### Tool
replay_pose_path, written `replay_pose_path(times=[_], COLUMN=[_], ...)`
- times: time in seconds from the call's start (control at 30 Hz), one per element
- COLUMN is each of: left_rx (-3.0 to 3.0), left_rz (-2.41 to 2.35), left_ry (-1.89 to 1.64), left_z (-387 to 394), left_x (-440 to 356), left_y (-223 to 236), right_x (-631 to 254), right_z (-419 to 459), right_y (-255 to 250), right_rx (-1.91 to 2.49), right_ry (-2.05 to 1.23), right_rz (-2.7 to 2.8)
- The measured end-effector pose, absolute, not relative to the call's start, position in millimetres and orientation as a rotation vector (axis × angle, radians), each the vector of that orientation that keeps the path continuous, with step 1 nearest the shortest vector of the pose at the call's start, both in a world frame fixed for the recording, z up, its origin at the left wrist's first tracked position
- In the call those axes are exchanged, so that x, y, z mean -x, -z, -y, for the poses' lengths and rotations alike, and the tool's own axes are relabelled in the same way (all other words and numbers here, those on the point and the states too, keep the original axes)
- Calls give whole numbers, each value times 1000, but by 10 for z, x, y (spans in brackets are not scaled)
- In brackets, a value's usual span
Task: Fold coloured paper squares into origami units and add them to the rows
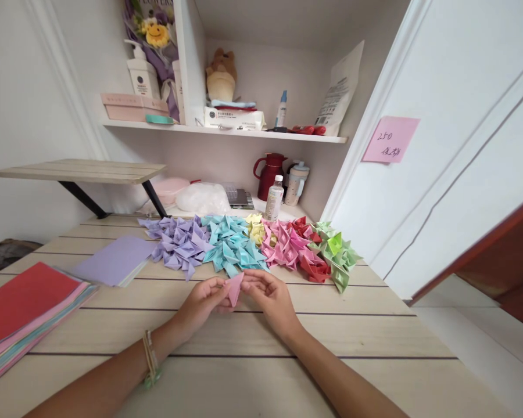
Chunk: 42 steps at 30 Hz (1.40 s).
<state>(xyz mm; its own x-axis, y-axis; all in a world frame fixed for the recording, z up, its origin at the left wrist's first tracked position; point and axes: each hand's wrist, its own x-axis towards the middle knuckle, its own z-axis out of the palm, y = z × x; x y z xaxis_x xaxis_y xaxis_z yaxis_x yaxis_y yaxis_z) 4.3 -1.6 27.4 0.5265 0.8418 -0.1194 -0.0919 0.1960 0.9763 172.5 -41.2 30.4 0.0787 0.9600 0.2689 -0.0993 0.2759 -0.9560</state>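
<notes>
A small folded piece of pink paper [235, 289], roughly triangular with a point facing down, is held above the table between both hands. My left hand [207, 296] pinches its left side with thumb and fingers. On the other side, my right hand [270, 296] grips the upper right edge, fingers closed. Just beyond the hands lie heaps of folded paper pieces: purple [181, 244], blue [233, 247], yellow [255, 230], pink [287, 244], red [316, 268] and green [337, 255]. The fingertips behind the pink paper are partly hidden.
Left on the slatted table [348, 331] are a stack of coloured paper [26, 302] topped with red and purple sheets [115, 258]. A small raised shelf [82, 171] stands behind them. At the back are a bottle [274, 200], a red jug [271, 177] and a tumbler [297, 183].
</notes>
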Motion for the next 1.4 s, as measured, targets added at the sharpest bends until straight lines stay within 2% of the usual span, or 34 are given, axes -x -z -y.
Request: replay_pose_path(times=[0.7,1.03,1.4], left_rx=[-1132,-1387,-1265], left_rz=[-670,-746,-731], left_ry=[-744,-783,-671], left_z=[16,20,73], left_x=[-6,-55,-43], left_y=[-290,-281,-368], right_x=[-1765,-1714,-1724], right_z=[406,469,498], right_y=[-311,-297,-274], right_rx=[881,1054,999], right_ry=[-1001,-644,-387], right_rz=[1419,1566,1708])
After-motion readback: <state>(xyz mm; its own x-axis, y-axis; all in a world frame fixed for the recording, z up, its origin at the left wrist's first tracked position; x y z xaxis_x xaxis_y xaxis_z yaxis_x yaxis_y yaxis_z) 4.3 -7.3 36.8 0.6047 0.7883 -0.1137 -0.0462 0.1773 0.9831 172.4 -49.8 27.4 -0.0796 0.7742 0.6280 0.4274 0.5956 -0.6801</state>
